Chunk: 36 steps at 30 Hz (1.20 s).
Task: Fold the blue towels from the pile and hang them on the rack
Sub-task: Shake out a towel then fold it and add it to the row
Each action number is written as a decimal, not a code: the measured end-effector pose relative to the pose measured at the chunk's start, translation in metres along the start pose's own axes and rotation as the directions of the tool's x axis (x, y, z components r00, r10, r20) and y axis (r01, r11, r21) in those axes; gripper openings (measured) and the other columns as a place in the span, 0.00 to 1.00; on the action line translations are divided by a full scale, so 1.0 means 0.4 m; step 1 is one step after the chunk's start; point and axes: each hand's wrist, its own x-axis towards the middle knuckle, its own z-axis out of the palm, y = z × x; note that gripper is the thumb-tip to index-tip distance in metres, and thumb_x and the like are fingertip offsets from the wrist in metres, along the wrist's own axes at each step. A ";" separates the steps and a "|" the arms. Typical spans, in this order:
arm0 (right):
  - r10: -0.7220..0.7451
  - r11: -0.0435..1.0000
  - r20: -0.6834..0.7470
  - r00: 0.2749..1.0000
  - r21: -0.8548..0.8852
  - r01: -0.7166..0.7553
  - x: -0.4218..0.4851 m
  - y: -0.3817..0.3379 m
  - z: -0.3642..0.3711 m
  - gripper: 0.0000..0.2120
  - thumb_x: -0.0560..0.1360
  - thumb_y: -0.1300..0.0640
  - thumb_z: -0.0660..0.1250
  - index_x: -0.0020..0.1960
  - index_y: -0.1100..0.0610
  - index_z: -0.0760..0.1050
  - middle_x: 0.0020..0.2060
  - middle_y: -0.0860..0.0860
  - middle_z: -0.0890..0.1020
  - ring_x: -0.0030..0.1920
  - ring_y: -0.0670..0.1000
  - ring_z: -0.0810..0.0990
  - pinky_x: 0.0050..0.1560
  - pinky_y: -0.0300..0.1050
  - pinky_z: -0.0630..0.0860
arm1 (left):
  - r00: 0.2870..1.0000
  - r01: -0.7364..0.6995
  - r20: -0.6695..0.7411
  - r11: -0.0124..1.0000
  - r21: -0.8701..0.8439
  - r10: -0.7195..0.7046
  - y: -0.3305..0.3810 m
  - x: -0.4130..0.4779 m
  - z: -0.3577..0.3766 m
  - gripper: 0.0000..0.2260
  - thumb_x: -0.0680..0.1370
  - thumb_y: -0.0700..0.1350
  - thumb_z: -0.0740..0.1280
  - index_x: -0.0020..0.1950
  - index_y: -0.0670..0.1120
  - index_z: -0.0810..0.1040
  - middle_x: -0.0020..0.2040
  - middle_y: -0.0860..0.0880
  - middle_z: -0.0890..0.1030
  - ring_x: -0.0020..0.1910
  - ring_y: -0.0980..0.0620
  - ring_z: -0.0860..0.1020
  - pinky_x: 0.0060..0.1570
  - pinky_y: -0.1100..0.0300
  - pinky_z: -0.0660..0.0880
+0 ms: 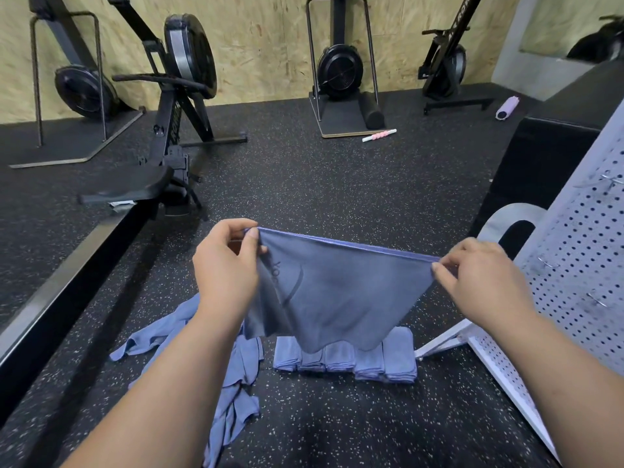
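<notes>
"Counting by the head view: towels in hand?"
"One blue towel (pixel 337 292), held spread in the air above the floor. The left hand (pixel 229 265) pinches one top corner and the right hand (pixel 479 278) the other, fingers closed on the hem."
"Folded?"
"Five folded towels (pixel 344 359), by my count, in a row on the rubber floor (pixel 337 184) beneath it. Folding seems well along."
"Unfolded?"
"One loose pile (pixel 243 366) at left; the number in it cannot be told."
"Hung?"
"None visible on the white pegboard rack (pixel 580 251) at right. Hanging appears wholly left to do."
"Other stock?"
"Four fan-wheel machines (pixel 339 70) by the wall, one pink roller stick (pixel 380 135)."
</notes>
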 end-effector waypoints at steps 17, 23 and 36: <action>0.172 0.976 -0.337 0.926 0.185 -0.114 0.013 0.008 -0.059 0.06 0.80 0.47 0.72 0.51 0.48 0.84 0.44 0.49 0.86 0.42 0.60 0.82 0.39 0.49 0.76 | 0.980 0.028 0.190 0.987 0.161 -0.059 -0.029 0.002 0.029 0.06 0.81 0.43 0.73 0.46 0.53 0.84 0.37 0.56 0.86 0.35 0.56 0.85 0.45 0.51 0.83; 0.110 0.981 -0.233 0.966 0.179 -0.068 0.019 0.018 -0.053 0.10 0.81 0.47 0.70 0.61 0.46 0.81 0.45 0.48 0.83 0.46 0.58 0.80 0.43 0.51 0.75 | 0.986 0.035 0.147 0.962 0.272 -0.078 -0.045 0.002 0.025 0.03 0.80 0.49 0.74 0.46 0.55 0.83 0.40 0.58 0.86 0.34 0.53 0.84 0.42 0.55 0.80; -0.294 0.040 0.204 0.934 0.979 -0.202 0.006 0.002 -0.184 0.20 0.68 0.40 0.82 0.39 0.53 0.78 0.39 0.54 0.81 0.36 0.50 0.80 0.35 0.41 0.78 | 0.973 0.179 0.070 0.915 0.362 -0.219 -0.094 0.025 0.019 0.05 0.81 0.49 0.72 0.46 0.51 0.84 0.39 0.54 0.85 0.42 0.49 0.83 0.45 0.55 0.76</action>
